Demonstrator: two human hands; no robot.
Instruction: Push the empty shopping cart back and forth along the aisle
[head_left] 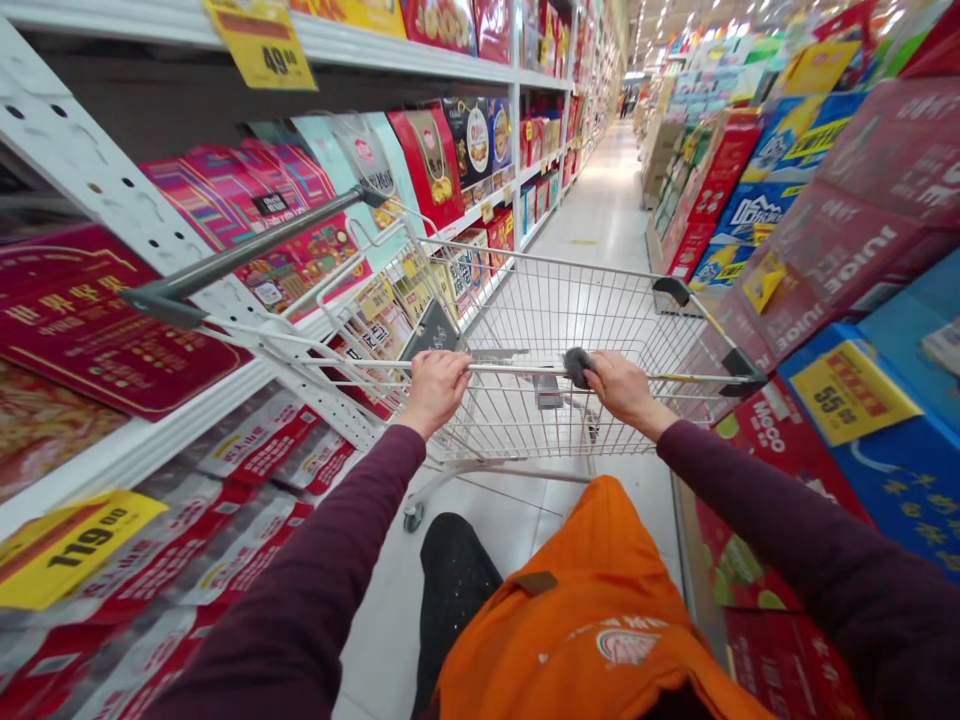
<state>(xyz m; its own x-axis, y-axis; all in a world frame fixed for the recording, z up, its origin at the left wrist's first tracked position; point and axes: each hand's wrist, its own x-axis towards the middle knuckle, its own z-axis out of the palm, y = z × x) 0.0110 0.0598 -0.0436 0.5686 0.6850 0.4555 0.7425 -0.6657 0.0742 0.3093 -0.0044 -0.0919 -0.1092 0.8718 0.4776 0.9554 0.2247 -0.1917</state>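
A wire shopping cart [517,410] stands turned across the aisle in front of me, its grey push handle [277,240] toward the left shelves. My left hand [437,388] is closed over the near top rail of its basket. Farther right, my right hand [621,388] is closed at the same rail. A dark grey fuzzy wad [578,367] sits on the rail against the right fingertips; its kind is unclear. Inside the cart, a small dark board with writing [433,335] leans by the child-seat end. Black corner pieces [742,372] cap the basket's right end.
Shelves with gift boxes and bags [435,165] line the left, with yellow price tags [82,545] sticking out. Stacked cartons [840,230] and a blue box [892,450] crowd the right. A tiled aisle [600,190] runs ahead between them. An orange apron [585,620] hangs below me.
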